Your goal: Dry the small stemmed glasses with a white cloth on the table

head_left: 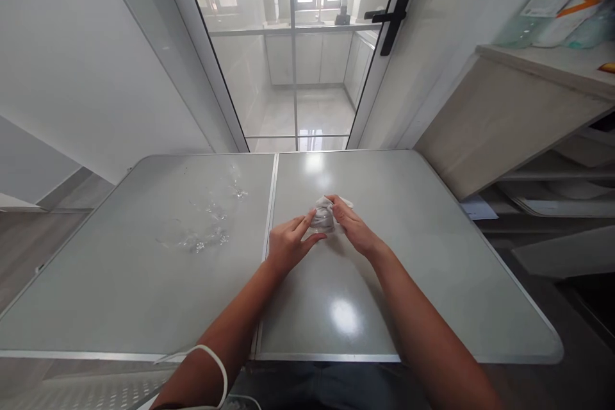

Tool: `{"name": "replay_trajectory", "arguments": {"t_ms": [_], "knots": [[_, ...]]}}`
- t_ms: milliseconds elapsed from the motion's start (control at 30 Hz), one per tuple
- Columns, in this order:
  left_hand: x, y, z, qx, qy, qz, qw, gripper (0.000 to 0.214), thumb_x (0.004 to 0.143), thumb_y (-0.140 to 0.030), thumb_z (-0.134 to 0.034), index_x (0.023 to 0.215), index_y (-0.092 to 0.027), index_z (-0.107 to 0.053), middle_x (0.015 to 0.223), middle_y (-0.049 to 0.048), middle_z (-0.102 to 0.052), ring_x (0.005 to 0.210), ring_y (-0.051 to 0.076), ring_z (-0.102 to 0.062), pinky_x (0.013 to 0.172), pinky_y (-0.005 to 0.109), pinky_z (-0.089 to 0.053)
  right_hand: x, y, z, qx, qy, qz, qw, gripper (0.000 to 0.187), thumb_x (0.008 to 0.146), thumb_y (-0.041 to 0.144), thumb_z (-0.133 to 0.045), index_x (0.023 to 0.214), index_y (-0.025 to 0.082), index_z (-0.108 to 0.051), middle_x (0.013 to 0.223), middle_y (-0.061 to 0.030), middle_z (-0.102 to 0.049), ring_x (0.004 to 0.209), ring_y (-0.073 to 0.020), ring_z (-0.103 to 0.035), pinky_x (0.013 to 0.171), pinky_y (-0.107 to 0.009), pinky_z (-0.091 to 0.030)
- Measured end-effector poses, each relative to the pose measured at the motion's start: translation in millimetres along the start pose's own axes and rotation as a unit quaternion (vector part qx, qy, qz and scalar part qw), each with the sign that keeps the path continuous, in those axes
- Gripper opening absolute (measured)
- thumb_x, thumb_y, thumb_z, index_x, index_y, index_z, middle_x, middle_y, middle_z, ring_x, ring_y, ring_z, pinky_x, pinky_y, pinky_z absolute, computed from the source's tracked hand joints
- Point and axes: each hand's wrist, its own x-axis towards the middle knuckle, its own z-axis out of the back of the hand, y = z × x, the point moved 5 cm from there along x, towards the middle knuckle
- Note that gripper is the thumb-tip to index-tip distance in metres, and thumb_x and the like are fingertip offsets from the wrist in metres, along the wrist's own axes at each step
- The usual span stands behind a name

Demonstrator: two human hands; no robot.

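Observation:
My left hand (293, 240) is closed around the side of a small clear, cup-like object (323, 227), its thumb along the near edge. Bunched over and against that object is a white cloth or tissue (323, 203). The fingers of my right hand (353, 224) pinch the cloth at the right side, and a white end sticks out beyond them. Both hands are just above the right half of the table. Fingers and cloth cover part of the clear object, so its exact kind is hard to make out.
Several clear, shiny pieces (206, 227) lie scattered on the left half of the folding table (432, 269). A metal seam (271, 205) divides the tabletop. Beyond it stands a glass door (317, 57) with a black handle (394, 18). At right is a shelf unit (480, 115) holding plastic packages (560, 13).

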Motion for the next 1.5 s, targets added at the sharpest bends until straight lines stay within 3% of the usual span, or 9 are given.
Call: {"name": "replay_trajectory", "arguments": {"t_ms": [333, 533, 633, 733, 933, 1100, 1200, 1400, 1500], "knots": [[-4, 6, -11.6, -0.252, 0.074, 0.209, 0.942, 0.052, 0.074, -0.046, -0.085, 0.122, -0.025, -0.076, 0.079, 0.0034, -0.077, 0.057, 0.013, -0.057, 0.064, 0.027, -0.047, -2, -1, 5, -0.158, 0.023, 0.072, 0.985, 0.048, 0.103, 0.062, -0.038, 0.13, 0.025, -0.05, 0.113, -0.0061, -0.057, 0.104, -0.0229, -0.052, 0.098, -0.038, -0.043], [-6, 3, -34.5, -0.554, 0.187, 0.397, 0.708, 0.067, 0.077, -0.055, -0.08, 0.126, -0.011, -0.072, 0.072, 0.0061, -0.073, 0.041, 0.006, -0.045, 0.04, 0.021, -0.031, -7, 3, 19, -0.236, 0.087, 0.158, 0.955, 0.044, 0.103, 0.059, -0.04, 0.126, 0.024, -0.052, 0.106, -0.0077, -0.059, 0.094, -0.0239, -0.054, 0.087, -0.038, -0.044], [-4, 1, -39.0, -0.603, 0.216, 0.413, 0.648, 0.065, 0.081, -0.058, -0.074, 0.124, -0.009, -0.073, 0.077, 0.0118, -0.075, 0.039, 0.005, -0.044, 0.038, 0.02, -0.028, -6, 5, 19, -0.239, 0.062, 0.162, 0.955, 0.042, 0.102, 0.059, -0.042, 0.123, 0.024, -0.054, 0.108, -0.0087, -0.059, 0.095, -0.0247, -0.053, 0.088, -0.04, -0.044], [-6, 3, -38.3, -0.575, 0.181, 0.412, 0.684, 0.067, 0.081, -0.058, -0.075, 0.127, -0.009, -0.071, 0.073, 0.0092, -0.074, 0.039, 0.006, -0.045, 0.038, 0.02, -0.029, -4, 7, 14, -0.153, 0.035, 0.118, 0.98, 0.043, 0.101, 0.061, -0.042, 0.12, 0.025, -0.053, 0.104, -0.0067, -0.06, 0.09, -0.0229, -0.054, 0.085, -0.037, -0.046], [-7, 9, -17.6, -0.296, 0.041, 0.268, 0.916, 0.06, 0.073, -0.045, -0.085, 0.127, -0.023, -0.073, 0.087, 0.0062, -0.079, 0.056, 0.011, -0.054, 0.063, 0.025, -0.047, -3, 8, 14, -0.05, -0.017, 0.046, 0.998, 0.059, 0.1, 0.07, -0.027, 0.132, 0.026, -0.051, 0.103, -0.0057, -0.058, 0.089, -0.0213, -0.055, 0.082, -0.033, -0.048], [-6, 5, -16.9, -0.238, 0.058, 0.228, 0.942, 0.047, 0.078, -0.042, -0.082, 0.122, -0.026, -0.077, 0.082, 0.0072, -0.077, 0.062, 0.014, -0.061, 0.064, 0.024, -0.045, -2, -2, 12, -0.127, -0.026, 0.027, 0.991, 0.052, 0.102, 0.066, -0.03, 0.132, 0.029, -0.052, 0.095, -0.0027, -0.054, 0.077, -0.0186, -0.048, 0.076, -0.032, -0.046], [-7, 6, -22.8, -0.36, 0.071, 0.317, 0.875, 0.063, 0.073, -0.05, -0.085, 0.128, -0.021, -0.073, 0.064, 0.0004, -0.067, 0.05, 0.01, -0.05, 0.055, 0.024, -0.041, -2, -2, 10, -0.092, -0.021, 0.062, 0.994, 0.052, 0.1, 0.069, -0.034, 0.124, 0.027, -0.055, 0.103, -0.0057, -0.056, 0.089, -0.0228, -0.053, 0.082, -0.036, -0.047], [-7, -6, -40.2, -0.648, 0.244, 0.394, 0.605, 0.068, 0.08, -0.062, -0.074, 0.121, -0.008, -0.074, 0.076, 0.0107, -0.073, 0.038, 0.004, -0.038, 0.037, 0.021, -0.023, -9, 9, 17, -0.025, -0.007, 0.104, 0.994, 0.055, 0.094, 0.075, -0.039, 0.106, 0.025, -0.056, 0.088, -0.0058, -0.055, 0.071, -0.0221, -0.05, 0.069, -0.037, -0.047], [-10, -3, -43.4, -0.653, 0.266, 0.404, 0.582, 0.066, 0.083, -0.06, -0.071, 0.123, -0.008, -0.072, 0.073, 0.0098, -0.072, 0.038, 0.004, -0.037, 0.036, 0.02, -0.022, -7, 10, 17, -0.046, 0.001, 0.103, 0.994, 0.053, 0.095, 0.074, -0.04, 0.1, 0.024, -0.056, 0.084, -0.0044, -0.053, 0.068, -0.0198, -0.047, 0.067, -0.035, -0.046]]}}
